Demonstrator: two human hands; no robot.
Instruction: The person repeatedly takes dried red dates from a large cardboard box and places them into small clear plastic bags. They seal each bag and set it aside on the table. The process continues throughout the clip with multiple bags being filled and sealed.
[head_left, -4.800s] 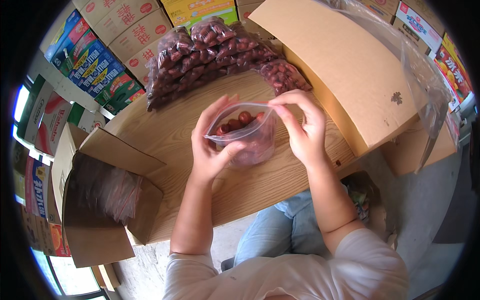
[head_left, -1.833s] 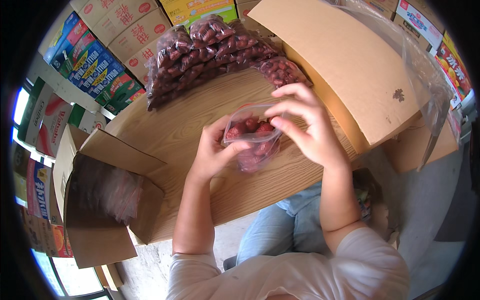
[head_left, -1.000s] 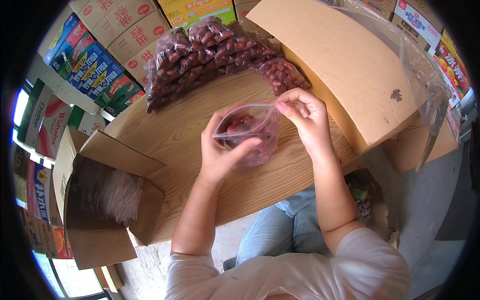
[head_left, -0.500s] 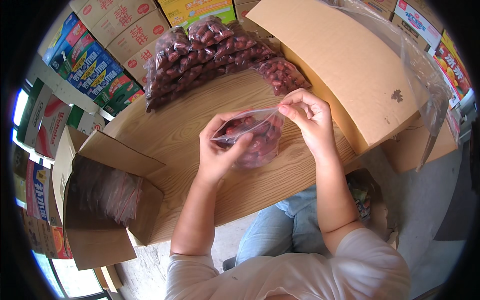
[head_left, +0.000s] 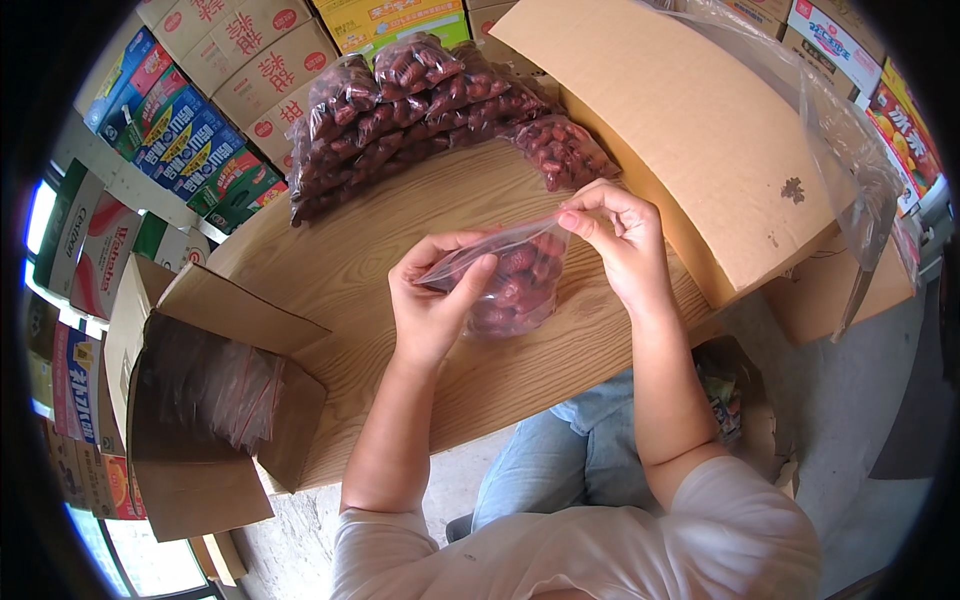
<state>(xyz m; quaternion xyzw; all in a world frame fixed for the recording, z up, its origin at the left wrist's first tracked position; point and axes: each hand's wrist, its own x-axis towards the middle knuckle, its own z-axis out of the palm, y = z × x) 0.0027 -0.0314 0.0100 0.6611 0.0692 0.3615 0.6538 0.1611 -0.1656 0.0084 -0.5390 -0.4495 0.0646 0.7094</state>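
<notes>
Over wooden table (head_left: 370, 240), pinching mouth of clear bag (head_left: 512, 292) with left hand (head_left: 432, 290) at nine o'clock, right hand (head_left: 625, 240) at two. Already filled with red fruit (head_left: 518, 260), seemingly unsealed. Toward eleven, stacked bags (head_left: 415, 110).

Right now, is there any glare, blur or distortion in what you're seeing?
Head view throughout: fisheye distortion bows the wooden table, and the corners go black; the bright panes at lower left are blown out; the open carton at left is shadowed inside; the left hand, right hand and clear zip bag look fairly sharp.
</notes>
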